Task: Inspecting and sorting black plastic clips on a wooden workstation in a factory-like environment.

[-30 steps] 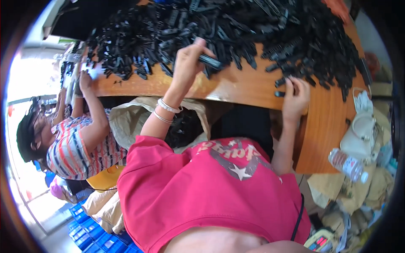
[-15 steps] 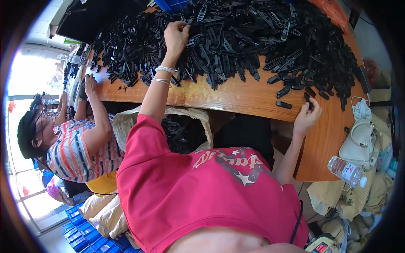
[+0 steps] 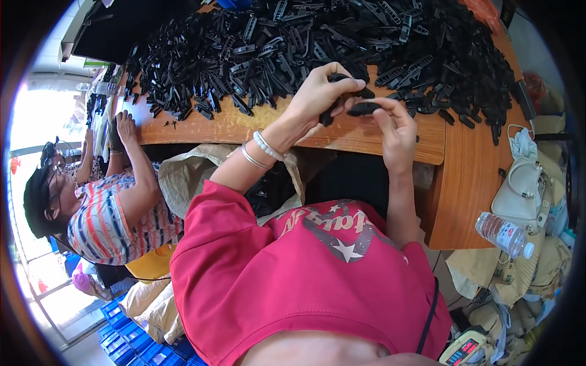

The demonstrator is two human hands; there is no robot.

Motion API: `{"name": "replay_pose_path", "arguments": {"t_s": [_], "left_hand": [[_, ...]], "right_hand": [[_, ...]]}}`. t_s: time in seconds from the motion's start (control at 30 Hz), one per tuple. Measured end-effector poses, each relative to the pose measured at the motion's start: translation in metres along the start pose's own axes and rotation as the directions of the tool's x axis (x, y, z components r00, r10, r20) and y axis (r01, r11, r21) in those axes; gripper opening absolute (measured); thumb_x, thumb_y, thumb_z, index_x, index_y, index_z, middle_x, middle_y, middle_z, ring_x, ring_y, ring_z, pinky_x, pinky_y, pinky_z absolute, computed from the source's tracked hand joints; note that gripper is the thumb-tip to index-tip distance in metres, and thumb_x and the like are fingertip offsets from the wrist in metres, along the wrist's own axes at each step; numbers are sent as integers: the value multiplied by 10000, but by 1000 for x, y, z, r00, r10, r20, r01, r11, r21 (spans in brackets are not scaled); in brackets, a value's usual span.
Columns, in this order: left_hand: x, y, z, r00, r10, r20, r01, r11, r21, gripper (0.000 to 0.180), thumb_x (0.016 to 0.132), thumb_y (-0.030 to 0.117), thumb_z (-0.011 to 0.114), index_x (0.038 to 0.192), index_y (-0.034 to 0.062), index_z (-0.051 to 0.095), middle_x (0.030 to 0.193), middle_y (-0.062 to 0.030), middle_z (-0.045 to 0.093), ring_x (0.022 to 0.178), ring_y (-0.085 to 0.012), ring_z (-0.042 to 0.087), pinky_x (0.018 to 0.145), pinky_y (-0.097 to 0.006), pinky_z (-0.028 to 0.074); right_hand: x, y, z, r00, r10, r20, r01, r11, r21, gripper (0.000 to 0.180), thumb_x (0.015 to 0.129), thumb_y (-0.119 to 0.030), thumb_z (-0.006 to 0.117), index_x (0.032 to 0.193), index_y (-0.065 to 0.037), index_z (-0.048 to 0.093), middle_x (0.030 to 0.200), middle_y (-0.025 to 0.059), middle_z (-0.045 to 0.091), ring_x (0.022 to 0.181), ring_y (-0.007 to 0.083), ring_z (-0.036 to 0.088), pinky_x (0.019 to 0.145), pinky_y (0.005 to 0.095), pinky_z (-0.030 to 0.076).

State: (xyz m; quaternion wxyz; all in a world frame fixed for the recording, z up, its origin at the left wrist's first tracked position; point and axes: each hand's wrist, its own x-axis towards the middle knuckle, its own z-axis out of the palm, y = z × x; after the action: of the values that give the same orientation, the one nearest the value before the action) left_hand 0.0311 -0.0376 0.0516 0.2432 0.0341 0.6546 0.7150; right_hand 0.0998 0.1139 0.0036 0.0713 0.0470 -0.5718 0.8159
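Note:
Above the table's near edge my two hands are close together. My left hand, with bracelets at its wrist, is closed on a long black plastic part, partly hidden by the fingers. My right hand pinches a short, rounded black plastic piece between thumb and fingers, right beside the left hand's fingertips. Whether the two pieces touch is unclear. Behind the hands spreads a large heap of black plastic parts, some long and slotted like ladders, others short and rounded at the right.
The wooden table ends just in front of me. An open woven sack with black parts hangs below its edge. A co-worker sits at the left. On the right are a white handbag and a plastic bottle.
My left hand has come back from the heap toward me and to the right, now with a long part. My right hand has moved left from the table's right side, carrying the short piece.

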Motion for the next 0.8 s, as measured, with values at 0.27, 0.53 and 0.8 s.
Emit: {"name": "replay_pose_path", "arguments": {"t_s": [0.27, 0.53, 0.8], "left_hand": [[-10, -2, 6, 986, 168, -8, -156, 931, 331, 293, 930, 237, 488, 1054, 10, 627, 533, -27, 553, 392, -22, 413, 370, -165, 279], [-16, -9, 15, 987, 159, 14, -160, 976, 148, 368, 964, 261, 388, 1087, -20, 592, 543, -72, 579, 367, -52, 390, 372, -171, 291], [-19, -8, 14, 986, 147, 83, -161, 963, 216, 352, 959, 292, 412, 954, 0, 609, 519, -68, 572, 357, -43, 379, 359, -171, 269]], "right_hand": [[8, -2, -4, 994, -84, -67, 66, 970, -235, 144, 857, -17, 581, 986, 45, 587, 850, 109, 645, 735, 125, 627, 676, 213, 502], [-3, 8, 8, 946, -247, -212, 204, 958, -203, 124, 841, -37, 618, 914, 35, 549, 779, 114, 651, 672, 110, 628, 590, 198, 491], [0, 2, -7, 969, -221, -111, 210, 972, -103, 99, 842, -5, 601, 913, 50, 561, 796, 127, 647, 698, 131, 637, 619, 207, 501]]}}
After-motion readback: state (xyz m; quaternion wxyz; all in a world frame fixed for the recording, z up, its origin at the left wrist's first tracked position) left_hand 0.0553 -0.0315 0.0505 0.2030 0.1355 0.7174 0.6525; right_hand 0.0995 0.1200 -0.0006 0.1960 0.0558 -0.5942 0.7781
